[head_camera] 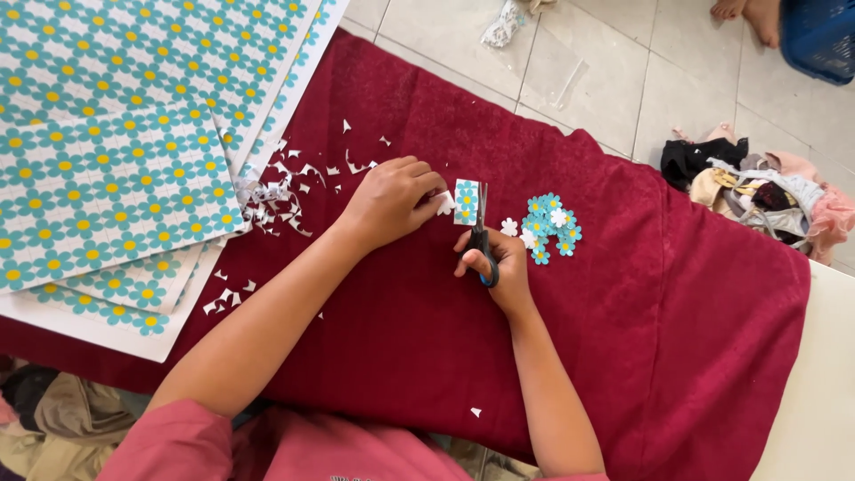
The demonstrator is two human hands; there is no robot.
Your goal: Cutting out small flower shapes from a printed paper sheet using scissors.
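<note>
My left hand [392,198] pinches a small paper strip [466,201] printed with teal flowers, holding it just above the dark red cloth [623,312]. My right hand [506,267] grips blue-handled scissors [482,239], their blades pointing up along the strip's right edge. To the right of the scissors lies a small heap of cut-out teal and white paper flowers [552,226].
Large sheets of teal flower-patterned paper [116,134] lie stacked at the left. White paper scraps [276,200] are scattered between sheets and hands. A pile of clothes [761,191] sits on the tiled floor at right. Another person's foot [753,13] and a blue basket [824,36] are at top right.
</note>
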